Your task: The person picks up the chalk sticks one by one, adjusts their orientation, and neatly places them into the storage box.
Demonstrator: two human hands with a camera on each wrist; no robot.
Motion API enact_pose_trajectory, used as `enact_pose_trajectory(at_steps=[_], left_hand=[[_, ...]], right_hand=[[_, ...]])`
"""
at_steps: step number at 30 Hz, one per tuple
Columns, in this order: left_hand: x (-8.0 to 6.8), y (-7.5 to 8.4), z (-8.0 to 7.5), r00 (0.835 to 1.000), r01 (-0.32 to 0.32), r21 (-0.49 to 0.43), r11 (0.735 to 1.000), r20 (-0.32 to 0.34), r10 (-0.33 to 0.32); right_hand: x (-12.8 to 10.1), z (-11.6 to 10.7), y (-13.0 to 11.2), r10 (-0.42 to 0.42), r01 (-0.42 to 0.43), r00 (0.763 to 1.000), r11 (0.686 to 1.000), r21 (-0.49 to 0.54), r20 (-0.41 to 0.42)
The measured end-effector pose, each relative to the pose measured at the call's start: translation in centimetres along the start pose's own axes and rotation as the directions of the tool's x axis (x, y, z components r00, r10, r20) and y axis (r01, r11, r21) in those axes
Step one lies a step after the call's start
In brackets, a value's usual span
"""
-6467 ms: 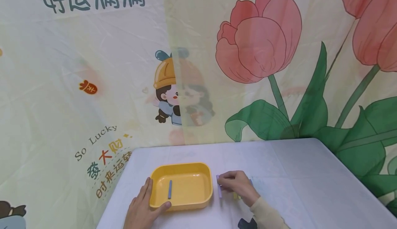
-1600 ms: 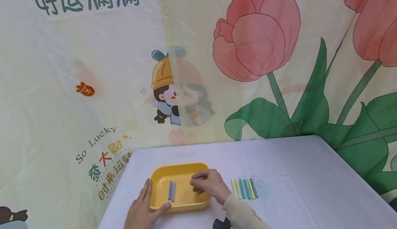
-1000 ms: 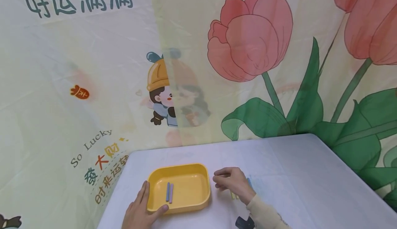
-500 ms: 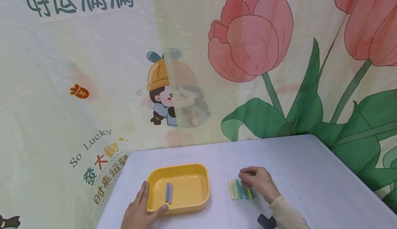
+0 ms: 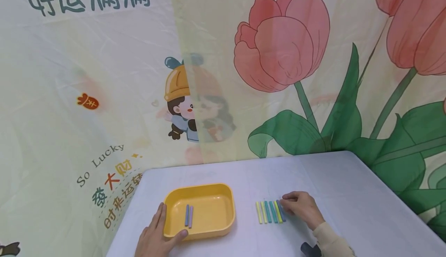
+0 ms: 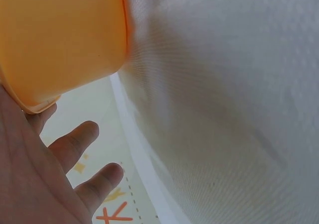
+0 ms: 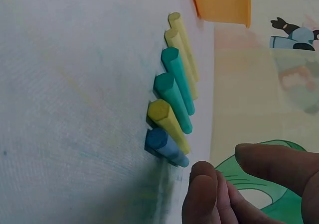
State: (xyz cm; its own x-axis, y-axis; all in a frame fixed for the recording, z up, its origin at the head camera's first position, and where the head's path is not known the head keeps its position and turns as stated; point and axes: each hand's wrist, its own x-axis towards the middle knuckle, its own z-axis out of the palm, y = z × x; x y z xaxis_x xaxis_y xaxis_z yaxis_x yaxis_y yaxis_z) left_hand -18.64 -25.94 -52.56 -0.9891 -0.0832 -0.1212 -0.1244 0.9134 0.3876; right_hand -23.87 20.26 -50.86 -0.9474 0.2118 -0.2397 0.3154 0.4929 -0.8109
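Touching yellow rounded-rectangular plastic tray (image 5: 213,209) with straight-fingered left grip (image 5: 155,232); hovering just beside blue hexagonal chalk-like stick (image 7: 168,148) with partly spread, unfilled right grip (image 5: 302,207).

Both wrist views cut off the yellow tray (image 6: 65,40).

A tabletop (image 5: 245,218) passage runs between the yellow tray (image 5: 212,233) and the row of six chalk sticks (image 5: 273,212). Obstructions: left hand (image 5: 156,230) against the tray's left side; right hand (image 5: 303,206) beside the row's right end.
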Motion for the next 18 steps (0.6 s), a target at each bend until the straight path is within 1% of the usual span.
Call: enact_pose_trajectory(at_steps=[4, 9, 14, 18], left_hand=[[0.0, 0.0, 0.0, 1.0, 0.007, 0.001, 1.0, -0.002, -0.007], [0.0, 0.0, 0.0, 1.0, 0.015, 0.006, 1.0, -0.006, -0.015], [0.0, 0.0, 0.0, 1.0, 0.02, -0.001, 1.0, -0.005, -0.02], [0.0, 0.0, 0.1, 1.0, 0.014, 0.002, 1.0, -0.012, -0.014]], right_hand=[[0.4, 0.4, 0.4, 0.002, -0.002, 1.0, 0.997, -0.078, 0.001], [0.7, 1.0, 0.6, -0.008, 0.01, 1.0, 0.984, -0.18, 0.008], [0.9, 1.6, 0.6, -0.002, 0.006, 1.0, 0.975, -0.223, 0.015], [0.9, 1.9, 0.6, -0.023, 0.024, 1.0, 0.97, -0.242, 0.008]])
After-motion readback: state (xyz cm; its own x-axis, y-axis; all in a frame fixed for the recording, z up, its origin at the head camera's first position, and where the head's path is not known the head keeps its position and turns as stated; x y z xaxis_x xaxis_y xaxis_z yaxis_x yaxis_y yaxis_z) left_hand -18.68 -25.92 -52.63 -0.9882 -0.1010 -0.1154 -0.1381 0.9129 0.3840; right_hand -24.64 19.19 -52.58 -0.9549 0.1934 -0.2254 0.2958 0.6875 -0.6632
